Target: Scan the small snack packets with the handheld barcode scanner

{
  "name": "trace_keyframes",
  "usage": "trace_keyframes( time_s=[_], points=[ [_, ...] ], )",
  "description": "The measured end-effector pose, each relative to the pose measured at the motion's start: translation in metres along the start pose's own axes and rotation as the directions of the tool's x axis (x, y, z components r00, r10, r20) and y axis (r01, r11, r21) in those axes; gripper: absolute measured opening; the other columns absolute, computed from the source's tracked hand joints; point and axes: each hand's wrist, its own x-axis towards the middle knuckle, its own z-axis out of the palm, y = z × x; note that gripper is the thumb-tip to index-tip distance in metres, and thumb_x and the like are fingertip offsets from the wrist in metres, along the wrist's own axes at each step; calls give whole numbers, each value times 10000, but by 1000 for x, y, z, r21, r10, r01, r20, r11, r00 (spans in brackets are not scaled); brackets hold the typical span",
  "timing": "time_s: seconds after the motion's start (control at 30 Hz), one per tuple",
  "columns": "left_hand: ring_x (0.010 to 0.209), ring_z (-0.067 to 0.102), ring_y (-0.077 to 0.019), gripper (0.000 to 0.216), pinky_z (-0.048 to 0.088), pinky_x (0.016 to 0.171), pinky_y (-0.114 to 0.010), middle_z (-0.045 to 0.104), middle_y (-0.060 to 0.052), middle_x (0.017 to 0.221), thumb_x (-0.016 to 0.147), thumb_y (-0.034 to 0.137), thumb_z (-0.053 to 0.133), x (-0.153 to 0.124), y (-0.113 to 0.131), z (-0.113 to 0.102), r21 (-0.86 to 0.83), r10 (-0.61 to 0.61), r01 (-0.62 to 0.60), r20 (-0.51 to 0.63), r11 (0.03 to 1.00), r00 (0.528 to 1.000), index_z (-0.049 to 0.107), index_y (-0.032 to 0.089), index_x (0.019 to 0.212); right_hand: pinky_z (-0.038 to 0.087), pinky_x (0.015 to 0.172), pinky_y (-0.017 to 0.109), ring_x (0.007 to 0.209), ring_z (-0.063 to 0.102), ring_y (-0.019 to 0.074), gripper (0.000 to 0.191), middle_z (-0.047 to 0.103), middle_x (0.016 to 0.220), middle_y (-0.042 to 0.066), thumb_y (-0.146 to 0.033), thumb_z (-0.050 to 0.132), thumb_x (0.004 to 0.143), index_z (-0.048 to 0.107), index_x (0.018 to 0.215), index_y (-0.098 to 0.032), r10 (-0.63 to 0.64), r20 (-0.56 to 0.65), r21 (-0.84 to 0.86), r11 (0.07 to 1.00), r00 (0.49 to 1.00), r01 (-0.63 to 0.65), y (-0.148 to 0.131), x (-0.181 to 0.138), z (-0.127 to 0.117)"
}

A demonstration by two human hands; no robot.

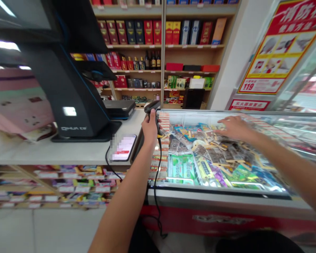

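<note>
My left hand (149, 128) is closed round the grip of a black barcode scanner (153, 107), held upright at the near left corner of the chest freezer (216, 196). A black cable (156, 182) hangs from the scanner down the freezer's front. My right hand (233, 127) lies with fingers spread flat on the freezer's glass lid (292, 133), over several packets of ice cream (216, 154) inside. It holds nothing.
A white counter (68, 151) to the left carries a black checkout terminal (65, 91), a black printer (119, 108) and a lit phone (123, 147). Snack racks (58, 182) sit under the counter. Shelves of boxes and bottles (160, 52) line the back wall. A red poster (281, 45) hangs at right.
</note>
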Motion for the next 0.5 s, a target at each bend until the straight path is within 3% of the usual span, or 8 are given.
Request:
trace_keyframes(
  time_s=[0.03,0.13,0.2,0.27,0.37,0.5],
  points=[
    [421,506,-64,544,375,377,-198,597,35,668,826,741,596,1,-1,-1,-4,-6,6,-12,1000,1000,578,197,832,444,1002,643,1160,615,482,425,717,1130,236,-518,787,818,761,1027,-149,-91,2,56,994,996,90,-31,3,11],
    [417,512,-69,556,367,370,-203,607,25,676,832,750,583,3,-3,-2,23,-4,4,-16,1000,1000,575,194,816,497,1021,492,1139,657,349,469,735,1170,147,-579,603,953,716,1190,-191,-239,57,175,958,969,226,-128,11,50],
    [420,518,-72,560,361,364,-203,613,20,691,840,756,566,3,-4,-2,57,-3,4,-12,998,1000,569,197,819,485,1034,511,1194,631,371,581,697,1253,177,-643,650,899,676,1256,-185,-240,120,289,937,963,198,-182,17,75],
    [419,518,-75,559,359,359,-202,616,16,698,842,758,563,3,-5,-3,72,0,0,-5,997,1000,565,199,826,452,1059,565,1301,559,426,724,635,1345,239,-688,704,829,632,1313,-155,-142,208,287,955,968,78,-221,23,94],
    [413,512,-74,551,360,356,-203,617,13,693,840,751,578,4,-5,-3,69,4,-4,0,998,1000,561,201,820,445,1044,604,1355,500,467,741,572,1408,278,-692,705,813,628,1294,-134,3,276,217,974,961,-66,-243,31,108],
    [415,514,-77,542,364,356,-209,615,11,690,853,742,572,3,-2,-2,97,10,-12,27,995,1000,558,204,785,480,1029,501,1283,576,392,691,644,1301,206,-565,769,800,608,1343,-169,-47,269,266,964,962,-27,-223,38,107]
  ],
)
